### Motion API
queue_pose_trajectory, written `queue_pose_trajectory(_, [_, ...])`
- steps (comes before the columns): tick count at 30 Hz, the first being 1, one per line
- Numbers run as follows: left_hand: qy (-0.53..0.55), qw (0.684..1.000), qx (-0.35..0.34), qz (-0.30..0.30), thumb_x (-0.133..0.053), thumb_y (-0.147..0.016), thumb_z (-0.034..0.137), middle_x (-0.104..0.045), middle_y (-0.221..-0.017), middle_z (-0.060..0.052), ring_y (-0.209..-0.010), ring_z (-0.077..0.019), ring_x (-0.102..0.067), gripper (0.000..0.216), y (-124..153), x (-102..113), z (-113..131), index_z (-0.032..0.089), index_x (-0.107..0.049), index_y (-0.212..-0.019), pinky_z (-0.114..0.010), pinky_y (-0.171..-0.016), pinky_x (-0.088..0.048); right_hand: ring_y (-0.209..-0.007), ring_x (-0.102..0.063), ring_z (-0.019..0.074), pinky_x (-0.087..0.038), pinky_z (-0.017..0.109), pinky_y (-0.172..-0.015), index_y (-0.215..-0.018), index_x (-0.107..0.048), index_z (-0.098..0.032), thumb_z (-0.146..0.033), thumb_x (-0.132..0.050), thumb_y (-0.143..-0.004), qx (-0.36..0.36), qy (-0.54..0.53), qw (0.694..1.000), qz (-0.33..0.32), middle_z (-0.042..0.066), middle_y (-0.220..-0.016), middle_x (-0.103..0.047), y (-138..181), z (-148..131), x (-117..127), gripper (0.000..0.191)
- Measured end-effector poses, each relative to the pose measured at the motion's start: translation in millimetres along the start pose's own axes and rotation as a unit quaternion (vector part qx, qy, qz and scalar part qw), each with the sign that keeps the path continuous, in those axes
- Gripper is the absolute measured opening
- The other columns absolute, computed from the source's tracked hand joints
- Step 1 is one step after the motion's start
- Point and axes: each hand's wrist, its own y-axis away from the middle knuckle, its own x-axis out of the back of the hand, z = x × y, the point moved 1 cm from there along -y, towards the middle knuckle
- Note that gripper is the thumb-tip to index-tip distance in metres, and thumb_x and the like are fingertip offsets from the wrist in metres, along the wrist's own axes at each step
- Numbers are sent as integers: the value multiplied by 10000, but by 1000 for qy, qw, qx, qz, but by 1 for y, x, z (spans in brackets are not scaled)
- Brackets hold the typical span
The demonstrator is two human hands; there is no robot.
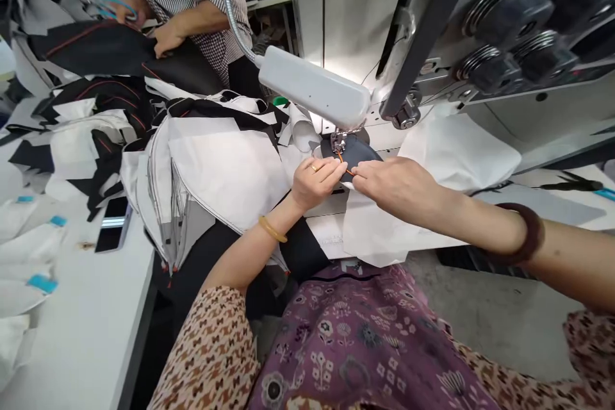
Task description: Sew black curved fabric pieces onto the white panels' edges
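A dark fabric piece [359, 151] with a white layer lies under the presser foot [338, 141] of a sewing machine. A thin orange cord [348, 172] runs along its near edge, up toward the foot. My left hand [317, 182] is just left of the cord, fingers pressed together and thumb tucked in at the fabric edge. On the other side my right hand [396, 187] pinches the fabric edge and cord. Both sets of fingertips are close together, just below the foot. A white fabric panel [375, 230] hangs beneath my right hand.
A lamp [314, 86] hangs over the foot. To the left lie stacked white and grey panels [221, 160] and a phone [113, 224] on a white table [91, 314]. Beyond, a co-worker's hands [168, 37] handle dark fabric. Thread tension dials [509, 6] stick out at upper right.
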Motion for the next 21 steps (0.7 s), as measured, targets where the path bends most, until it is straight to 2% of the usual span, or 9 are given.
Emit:
queue_pose_trajectory(4, [5,1000,16,13,-481,-857,135,-705,-783,14,-776,-99,-650,178,3,-3,-1,210,-613,-951,-239,-636,-387,-721,-513,163,-148,259,-525,-782,-566,-129,-15,-359,-789,-1,-9,1000,4,66,-789,-572,-3,-3,1,237])
queue_pose_trajectory(6, [12,999,34,0,-440,-879,147,-703,-783,14,-779,-101,-649,209,6,-6,-4,227,-619,-954,-245,-645,-392,-706,-502,156,-148,259,-525,-783,-566,-126,-10,-343,-789,-2,-5,1000,14,69,-777,-571,-5,-3,2,251])
queue_pose_trajectory(10, [34,995,70,-59,-362,-921,200,-686,-786,-8,-790,-116,-634,259,11,-14,-12,215,-614,-975,-269,-683,-407,-655,-463,134,-152,257,-529,-793,-559,-125,-1,-319,-778,-9,-3,999,39,64,-758,-557,-11,4,4,271])
queue_pose_trajectory(14, [75,987,59,-132,-358,-931,370,-634,-744,-40,-721,-143,-584,304,6,-18,-20,185,-595,-976,-294,-668,-393,-576,-385,101,-136,258,-521,-791,-549,-130,-26,-332,-755,-36,-11,999,22,41,-715,-526,-17,12,9,244])
queue_pose_trajectory(16, [95,979,63,-171,-329,-930,427,-593,-701,-39,-676,-146,-554,352,1,-17,-24,188,-587,-928,-296,-642,-379,-561,-354,93,-136,255,-524,-797,-551,-137,-32,-349,-726,-57,-17,998,5,28,-697,-508,-19,15,13,239])
queue_pose_trajectory(21, [123,965,38,-228,-242,-946,404,-504,-647,-20,-667,-135,-530,408,-15,-9,-35,194,-540,-762,-268,-598,-370,-622,-406,89,-166,240,-555,-795,-561,-134,-32,-355,-694,-74,-9,997,-17,21,-732,-522,-21,14,28,252])
